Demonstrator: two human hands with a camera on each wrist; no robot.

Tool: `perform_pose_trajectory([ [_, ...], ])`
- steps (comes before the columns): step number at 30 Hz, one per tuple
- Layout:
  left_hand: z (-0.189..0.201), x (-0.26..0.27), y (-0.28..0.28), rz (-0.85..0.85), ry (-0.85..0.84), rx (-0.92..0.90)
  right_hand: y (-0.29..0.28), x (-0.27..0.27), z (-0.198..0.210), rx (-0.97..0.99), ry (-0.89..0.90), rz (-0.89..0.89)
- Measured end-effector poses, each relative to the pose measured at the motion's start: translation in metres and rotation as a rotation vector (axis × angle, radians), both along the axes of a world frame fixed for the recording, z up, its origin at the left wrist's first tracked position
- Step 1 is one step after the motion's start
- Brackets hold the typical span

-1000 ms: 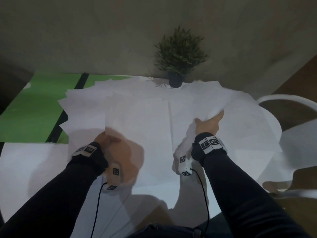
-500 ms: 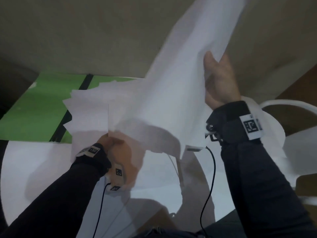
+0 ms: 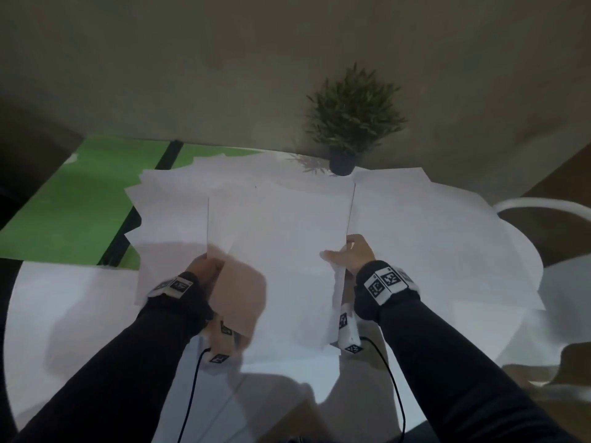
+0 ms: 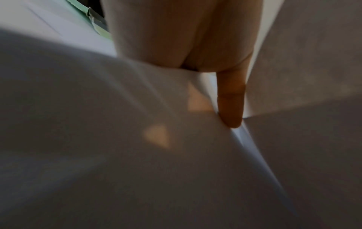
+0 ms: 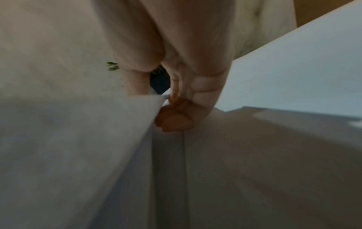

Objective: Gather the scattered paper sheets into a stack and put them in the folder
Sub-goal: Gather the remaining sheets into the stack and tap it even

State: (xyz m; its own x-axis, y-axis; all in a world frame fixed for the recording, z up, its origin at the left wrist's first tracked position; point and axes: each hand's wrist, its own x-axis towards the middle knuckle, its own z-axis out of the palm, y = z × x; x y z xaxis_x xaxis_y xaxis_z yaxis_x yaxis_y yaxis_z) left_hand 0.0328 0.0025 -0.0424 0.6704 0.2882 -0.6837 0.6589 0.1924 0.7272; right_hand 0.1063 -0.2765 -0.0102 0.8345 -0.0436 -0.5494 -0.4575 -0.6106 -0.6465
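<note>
Your left hand [image 3: 204, 273] and right hand [image 3: 350, 259] each pinch a side edge of the paper stack [image 3: 278, 251] raised just over the counter [image 3: 64, 314], so loosely aligned sheets could slide out, missing the green folder [image 3: 80, 206] lying left.

Dim room, light low and cool. Plain beige wall [image 3: 224, 75] fills the upper half of the head view, a darker shadowed patch at its far left. White round counter [image 3: 64, 314] spreads under and around both grips. Small potted plant [image 3: 351, 123] in a dark pot stands at the counter's far edge, ahead of the right grip, touching the wall line. Green floor [image 3: 80, 203] with a black stripe lies ahead-left of the left grip. White curved chair back [image 3: 543, 204] sits far right of the right grip, brown floor [image 3: 559, 180] behind it.
</note>
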Motion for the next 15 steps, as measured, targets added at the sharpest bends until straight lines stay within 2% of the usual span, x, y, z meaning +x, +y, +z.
perform_pose_trajectory([
  [2, 0.002, 0.0, -0.003, 0.021, -0.018, -0.087, 0.001, 0.0, 0.002, -0.073, -0.045, 0.053],
  [4, 0.008, -0.001, -0.003, 0.074, 0.018, -0.249, 0.003, 0.0, 0.003, -0.115, -0.107, 0.079],
  [7, 0.014, -0.003, -0.001, 0.062, 0.092, -0.286, 0.008, 0.0, 0.002, -0.063, -0.173, 0.075],
  [9, 0.017, -0.006, -0.008, -0.007, 0.068, -0.194, 0.015, -0.003, 0.003, -0.037, -0.23, 0.118],
  [12, 0.016, -0.005, -0.009, -0.037, 0.028, 0.091, 0.025, -0.006, 0.003, -0.019, -0.236, 0.147],
  [15, 0.018, -0.007, -0.012, -0.026, 0.028, 0.109, 0.029, -0.006, -0.001, -0.089, -0.164, 0.158],
])
